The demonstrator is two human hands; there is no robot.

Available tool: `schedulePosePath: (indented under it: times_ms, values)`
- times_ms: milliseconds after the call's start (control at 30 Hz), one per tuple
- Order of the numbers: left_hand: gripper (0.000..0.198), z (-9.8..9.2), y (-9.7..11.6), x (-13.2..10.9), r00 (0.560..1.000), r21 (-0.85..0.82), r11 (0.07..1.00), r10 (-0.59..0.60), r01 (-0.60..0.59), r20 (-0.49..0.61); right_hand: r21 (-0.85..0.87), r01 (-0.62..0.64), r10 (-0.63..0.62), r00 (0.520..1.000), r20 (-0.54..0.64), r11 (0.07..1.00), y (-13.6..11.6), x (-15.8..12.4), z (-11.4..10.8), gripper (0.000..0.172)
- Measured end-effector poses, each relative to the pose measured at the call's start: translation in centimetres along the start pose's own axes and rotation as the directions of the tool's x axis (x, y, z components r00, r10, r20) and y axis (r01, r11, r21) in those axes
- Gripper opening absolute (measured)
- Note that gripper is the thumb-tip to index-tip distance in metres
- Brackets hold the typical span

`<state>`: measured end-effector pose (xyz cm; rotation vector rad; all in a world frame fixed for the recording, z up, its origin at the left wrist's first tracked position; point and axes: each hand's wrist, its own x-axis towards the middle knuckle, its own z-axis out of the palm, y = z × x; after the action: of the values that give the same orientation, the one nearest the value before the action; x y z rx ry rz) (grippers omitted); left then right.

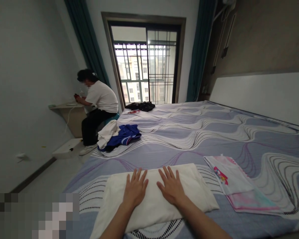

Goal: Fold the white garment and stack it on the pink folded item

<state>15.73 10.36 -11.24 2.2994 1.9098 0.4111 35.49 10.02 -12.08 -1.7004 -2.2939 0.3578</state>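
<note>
A folded white cloth [154, 202] lies on the bed's near edge. My left hand [135, 188] rests flat on its middle, fingers spread and pointing away from me. Beside it, my right hand [172, 186] also lies flat on the cloth, fingers stretched out. Neither hand holds anything. To the right lies a folded white and pink garment [239, 186] with a small colourful print.
The bed [214, 132] has a grey-blue sheet with wavy lines. A heap of blue and white clothes [119, 135] lies at its left edge, dark clothes [141, 106] at the far end. A person in a white shirt [99, 103] sits at a wall shelf, left of the window.
</note>
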Motion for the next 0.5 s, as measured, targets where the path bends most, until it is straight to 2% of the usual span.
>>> schedulePosePath:
  times_ms: [67, 133, 200, 300, 400, 500]
  values:
    - [0.054, -0.2, -2.4, 0.9, 0.997, -0.002, 0.997, -0.076, 0.076, -0.013, -0.025, -0.048, 0.048, 0.999, 0.021, 0.999, 2.9, 1.2, -0.8, 0.062]
    - [0.056, -1.2, -5.9, 1.2, 0.987, -0.01, 0.988, -0.154, 0.154, -0.035, -0.021, -0.135, 0.135, 0.991, 0.011, 0.991, 7.0, 2.1, -2.2, 0.06]
    - [0.059, -2.7, -9.8, 0.8, 0.969, -0.031, 0.97, -0.242, 0.241, -0.056, 0.055, -0.226, 0.23, 0.971, -0.069, 0.973, 11.5, 2.3, -3.8, 0.059]
    - [0.061, -4.7, -14.4, -0.4, 0.945, -0.092, 0.946, -0.318, 0.311, -0.074, 0.203, -0.21, 0.244, 0.956, -0.16, 0.956, 17.2, 1.8, -5.7, 0.052]
    - [0.054, -5.5, -16.8, -1.1, 0.941, -0.183, 0.934, -0.327, 0.307, -0.091, 0.27, -0.159, 0.214, 0.959, -0.186, 0.949, 20.1, 1.3, -6.3, 0.037]
    - [0.041, -5.0, -17.3, -0.8, 0.928, -0.286, 0.91, -0.349, 0.301, -0.133, 0.33, -0.175, 0.256, 0.941, -0.221, 0.928, 20.7, 1.7, -5.8, 0.033]
